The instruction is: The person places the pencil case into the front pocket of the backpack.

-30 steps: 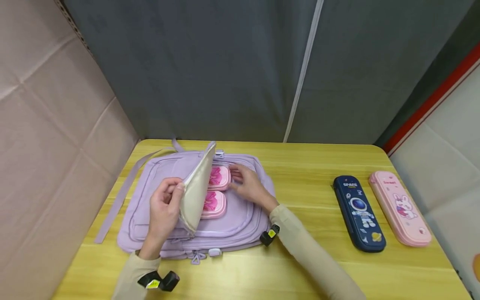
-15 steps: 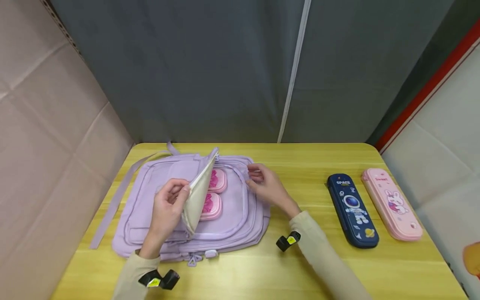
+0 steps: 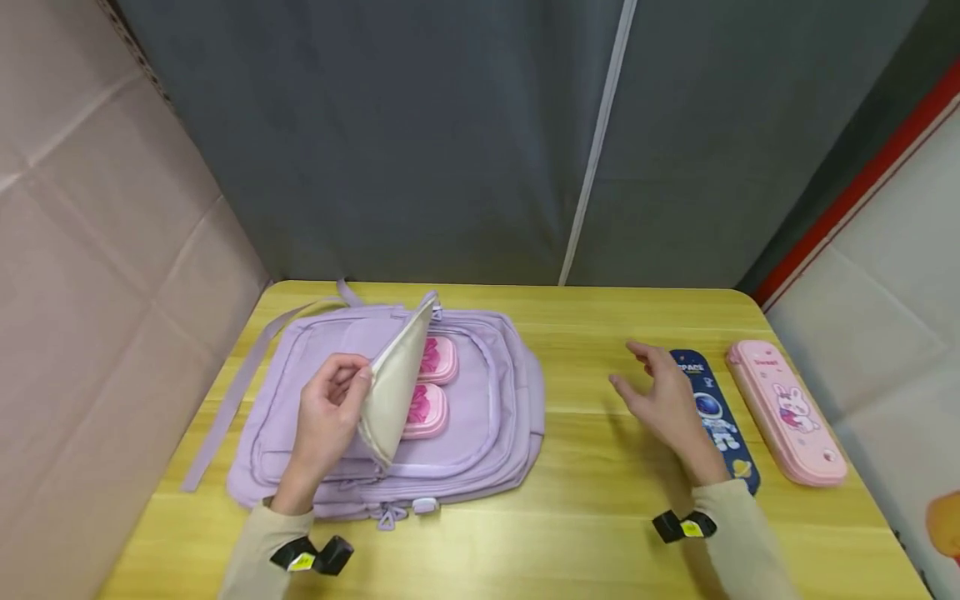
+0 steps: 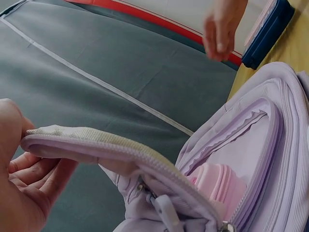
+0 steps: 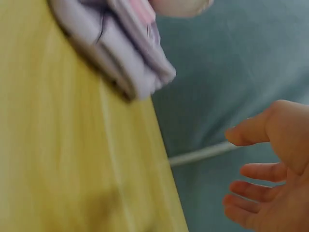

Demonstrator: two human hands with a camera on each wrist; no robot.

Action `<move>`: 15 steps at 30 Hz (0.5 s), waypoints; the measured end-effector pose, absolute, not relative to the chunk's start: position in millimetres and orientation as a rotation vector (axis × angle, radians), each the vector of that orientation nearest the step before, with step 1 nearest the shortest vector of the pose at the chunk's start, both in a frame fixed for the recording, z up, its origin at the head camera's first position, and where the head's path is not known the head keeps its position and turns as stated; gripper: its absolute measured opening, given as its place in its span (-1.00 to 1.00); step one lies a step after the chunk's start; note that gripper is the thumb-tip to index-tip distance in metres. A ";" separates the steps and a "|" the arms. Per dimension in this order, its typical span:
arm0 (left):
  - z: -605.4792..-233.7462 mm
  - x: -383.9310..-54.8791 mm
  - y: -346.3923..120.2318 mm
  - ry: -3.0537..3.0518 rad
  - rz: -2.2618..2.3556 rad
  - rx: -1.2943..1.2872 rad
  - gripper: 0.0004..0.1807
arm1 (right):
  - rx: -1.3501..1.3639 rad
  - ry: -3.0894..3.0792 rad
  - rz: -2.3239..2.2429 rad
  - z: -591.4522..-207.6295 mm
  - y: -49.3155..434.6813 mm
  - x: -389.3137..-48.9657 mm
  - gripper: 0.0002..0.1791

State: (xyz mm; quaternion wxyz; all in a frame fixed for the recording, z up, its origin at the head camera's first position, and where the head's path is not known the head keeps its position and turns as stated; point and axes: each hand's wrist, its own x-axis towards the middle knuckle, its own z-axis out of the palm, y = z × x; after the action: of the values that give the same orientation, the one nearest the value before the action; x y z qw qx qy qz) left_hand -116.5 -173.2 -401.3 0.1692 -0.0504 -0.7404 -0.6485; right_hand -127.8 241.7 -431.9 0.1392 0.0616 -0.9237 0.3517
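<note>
The purple backpack (image 3: 517, 400) lies flat on the table, its front pocket unzipped. My left hand (image 3: 327, 417) pinches the edge of the pocket's cream-lined flap (image 3: 393, 392) and holds it raised. Two small pink cases with bow designs, an upper one (image 3: 438, 360) and a lower one (image 3: 426, 412), sit in the pocket, partly behind the flap. In the left wrist view a pink case (image 4: 219, 186) shows inside the zipped opening. My right hand (image 3: 663, 408), fingers spread and holding nothing, hovers above the table. It partly covers the navy astronaut pencil case (image 3: 708, 406).
A pink rabbit pencil case (image 3: 795, 417) lies right of the navy one. One backpack strap (image 3: 247, 383) trails over the table's left side. A grey curtain (image 3: 420, 150) stands behind the yellow wooden table (image 3: 570, 533).
My right hand has left the small pink cases and moved right across the table to the navy pencil case. My left hand keeps the flap raised.
</note>
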 end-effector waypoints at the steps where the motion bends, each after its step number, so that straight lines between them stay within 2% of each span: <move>1: -401.5 -116.6 -174.0 -2.105 -1.841 -0.139 -0.89 | 0.160 -2.667 0.986 -433.4 248.8 -124.1 -0.41; 15: -405.2 -118.0 -176.6 -2.103 -1.843 -0.142 -0.89 | -0.046 -2.691 0.820 -458.6 305.2 -86.9 -0.21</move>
State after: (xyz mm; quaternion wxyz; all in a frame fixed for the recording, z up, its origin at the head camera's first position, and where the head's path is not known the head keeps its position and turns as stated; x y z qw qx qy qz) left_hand -118.0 -176.6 -405.2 0.1700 -0.0499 -0.7402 -0.6486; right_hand -86.9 305.2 -458.6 0.1632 -0.0160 -0.9436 0.2876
